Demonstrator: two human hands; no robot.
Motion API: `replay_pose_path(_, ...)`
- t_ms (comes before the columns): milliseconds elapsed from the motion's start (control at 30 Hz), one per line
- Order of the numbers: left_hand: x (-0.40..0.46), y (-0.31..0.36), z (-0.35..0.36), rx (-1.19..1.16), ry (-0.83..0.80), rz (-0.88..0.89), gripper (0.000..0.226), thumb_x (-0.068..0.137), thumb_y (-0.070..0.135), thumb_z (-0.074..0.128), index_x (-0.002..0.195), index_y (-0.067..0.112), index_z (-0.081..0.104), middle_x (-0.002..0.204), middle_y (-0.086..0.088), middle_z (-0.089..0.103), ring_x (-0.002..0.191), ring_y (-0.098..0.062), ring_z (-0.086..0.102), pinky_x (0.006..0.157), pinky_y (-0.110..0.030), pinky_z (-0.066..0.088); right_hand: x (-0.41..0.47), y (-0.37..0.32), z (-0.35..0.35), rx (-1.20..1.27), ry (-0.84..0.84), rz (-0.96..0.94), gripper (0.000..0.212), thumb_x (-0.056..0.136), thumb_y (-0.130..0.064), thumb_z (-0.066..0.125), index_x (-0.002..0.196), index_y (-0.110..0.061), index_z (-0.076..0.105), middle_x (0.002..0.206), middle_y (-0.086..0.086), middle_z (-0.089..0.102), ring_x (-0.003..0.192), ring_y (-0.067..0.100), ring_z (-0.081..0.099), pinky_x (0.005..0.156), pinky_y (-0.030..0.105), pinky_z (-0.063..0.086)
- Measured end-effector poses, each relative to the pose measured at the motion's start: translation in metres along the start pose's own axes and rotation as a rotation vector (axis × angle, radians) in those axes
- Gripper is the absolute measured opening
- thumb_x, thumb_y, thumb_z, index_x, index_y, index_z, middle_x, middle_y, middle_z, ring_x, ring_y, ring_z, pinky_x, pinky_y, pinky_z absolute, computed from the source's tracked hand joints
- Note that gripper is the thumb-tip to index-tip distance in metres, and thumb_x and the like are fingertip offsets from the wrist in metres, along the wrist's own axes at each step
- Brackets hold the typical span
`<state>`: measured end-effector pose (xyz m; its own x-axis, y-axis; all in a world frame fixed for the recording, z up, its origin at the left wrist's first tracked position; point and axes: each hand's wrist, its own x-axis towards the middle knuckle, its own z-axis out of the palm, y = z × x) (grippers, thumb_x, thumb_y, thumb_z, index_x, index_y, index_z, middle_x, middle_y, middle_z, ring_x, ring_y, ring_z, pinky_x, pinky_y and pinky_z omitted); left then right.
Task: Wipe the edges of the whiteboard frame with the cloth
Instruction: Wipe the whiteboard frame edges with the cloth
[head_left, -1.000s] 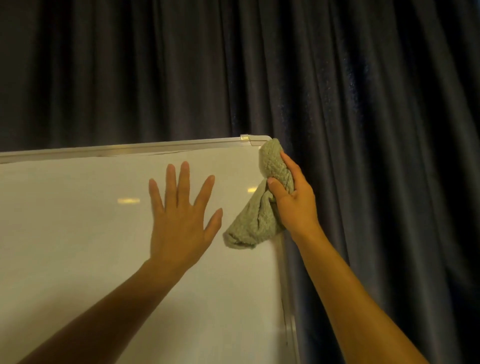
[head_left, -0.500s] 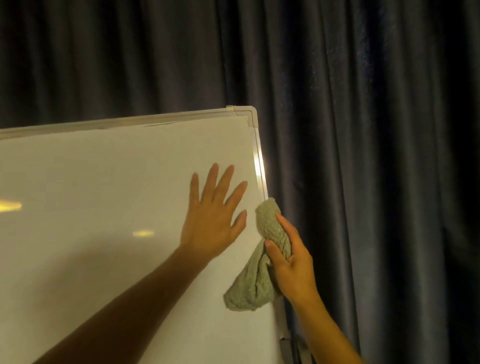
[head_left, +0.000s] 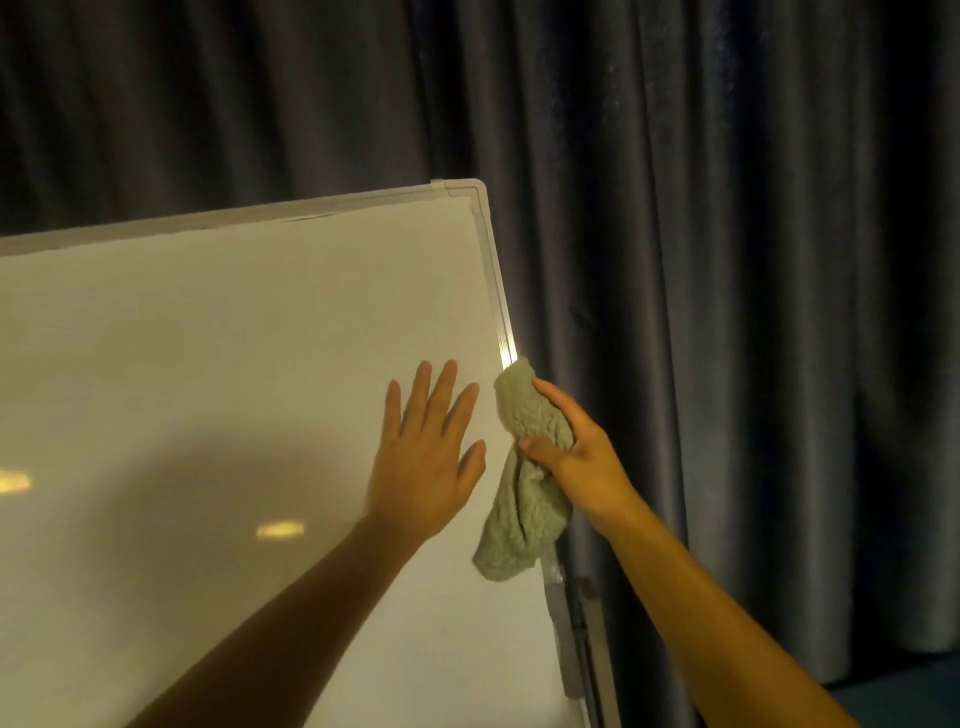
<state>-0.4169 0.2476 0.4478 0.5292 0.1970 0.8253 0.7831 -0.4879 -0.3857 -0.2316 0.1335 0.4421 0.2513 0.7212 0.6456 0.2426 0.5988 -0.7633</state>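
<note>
cloth (head_left: 524, 467) lower on frame (head_left: 496, 296), right hand (head_left: 582, 457)

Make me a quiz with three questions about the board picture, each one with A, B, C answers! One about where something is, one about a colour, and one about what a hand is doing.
1. Where is the fluffy cloth pressed?
A. On the top edge of the frame
B. On the right edge of the white whiteboard's metal frame
C. On the floor

2. What colour is the cloth?
A. Bright red
B. Black
C. Pale green

3. What is the left hand doing?
A. Lying flat and open on the board
B. Squeezing the cloth
C. Tugging the dark pleated curtain

Answers:
1. B, the cloth's top covers the right-side strip, partway below the corner.
2. C, it looks a soft, pale green against the board.
3. A, its fingers are spread on the white surface, while the right hand grips the cloth.
</note>
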Motion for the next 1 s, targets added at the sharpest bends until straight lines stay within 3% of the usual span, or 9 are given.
replay_pose_path(200,-0.007,0.005,0.002,0.013,-0.092,-0.067,0.078,0.107,0.063,0.008,0.167,0.016,0.027,0.176,-0.014,0.017,0.163,-0.041,0.015,0.129,-0.065,0.017,-0.045,0.036,-0.010,0.044,-0.126,0.123,0.064,0.091,-0.004,0.069,0.140,-0.039,0.048,0.128,-0.011,0.063,0.111,0.005,0.064,0.086,0.021,0.055)
replay_pose_path(300,-0.011,0.020,0.005,0.054,-0.110,-0.086,0.079,0.106,0.063,0.013,0.166,0.014,0.029,0.175,-0.015,0.020,0.162,-0.041,0.018,0.129,-0.066,0.017,-0.066,0.051,-0.028,0.016,-0.248,0.205,0.061,0.091,-0.009,0.071,0.136,-0.046,0.051,0.123,-0.019,0.067,0.112,0.004,0.065,0.084,0.017,0.053)
replay_pose_path(400,-0.021,0.040,0.015,0.050,-0.092,-0.022,0.077,0.106,0.064,0.018,0.166,0.015,0.027,0.175,-0.015,0.020,0.163,-0.041,0.016,0.128,-0.068,0.016,-0.067,0.050,-0.051,0.029,-0.330,0.275,0.059,0.090,-0.007,0.070,0.135,-0.042,0.055,0.122,-0.012,0.069,0.112,0.012,0.066,0.086,0.022,0.054)
replay_pose_path(533,-0.023,0.053,0.016,0.029,-0.045,0.057,0.071,0.107,0.064,0.024,0.167,0.026,0.023,0.177,-0.011,0.016,0.164,-0.039,0.008,0.130,-0.063,0.001,-0.062,0.052,-0.072,0.191,-0.358,0.353,0.059,0.088,-0.004,0.068,0.139,-0.032,0.056,0.125,0.002,0.068,0.115,0.023,0.065,0.092,0.034,0.056)
replay_pose_path(633,-0.028,0.059,0.018,0.053,-0.043,0.101,0.072,0.106,0.065,0.027,0.167,0.026,0.024,0.176,-0.011,0.020,0.163,-0.040,0.013,0.129,-0.064,0.001,-0.076,0.068,-0.070,0.336,-0.289,0.358,0.059,0.081,-0.008,0.064,0.136,-0.028,0.059,0.128,0.007,0.066,0.120,0.029,0.062,0.098,0.042,0.053)
replay_pose_path(700,-0.028,0.060,0.017,0.073,-0.056,0.077,0.074,0.104,0.065,0.030,0.166,0.025,0.024,0.175,-0.013,0.024,0.162,-0.042,0.019,0.128,-0.066,0.007,-0.092,0.080,-0.062,0.476,-0.165,0.340,0.055,0.081,-0.010,0.061,0.132,-0.028,0.063,0.130,0.009,0.066,0.120,0.030,0.062,0.094,0.039,0.053)
replay_pose_path(800,-0.031,0.071,0.014,0.090,-0.110,0.020,0.077,0.104,0.066,0.020,0.166,0.020,0.022,0.174,-0.017,0.023,0.161,-0.045,0.020,0.127,-0.068,0.013,-0.121,0.095,-0.043,0.711,0.039,0.301,0.049,0.086,-0.012,0.056,0.134,-0.021,0.061,0.131,0.015,0.064,0.119,0.034,0.063,0.089,0.038,0.056)
replay_pose_path(933,-0.034,0.083,0.012,0.089,-0.143,-0.027,0.084,0.103,0.069,0.015,0.164,0.015,0.033,0.171,-0.020,0.028,0.158,-0.047,0.026,0.126,-0.067,0.016,-0.148,0.106,-0.030,0.581,0.220,0.218,0.036,0.096,-0.006,0.054,0.129,-0.020,0.064,0.123,0.014,0.069,0.112,0.034,0.067,0.083,0.034,0.058)
replay_pose_path(1000,-0.033,0.082,0.012,0.085,-0.156,-0.025,0.084,0.102,0.069,0.016,0.164,0.015,0.033,0.171,-0.021,0.028,0.158,-0.047,0.026,0.126,-0.066,0.017,-0.153,0.106,-0.034,0.456,0.239,0.183,0.043,0.093,0.003,0.054,0.119,-0.027,0.070,0.118,0.007,0.072,0.109,0.028,0.068,0.081,0.030,0.058)
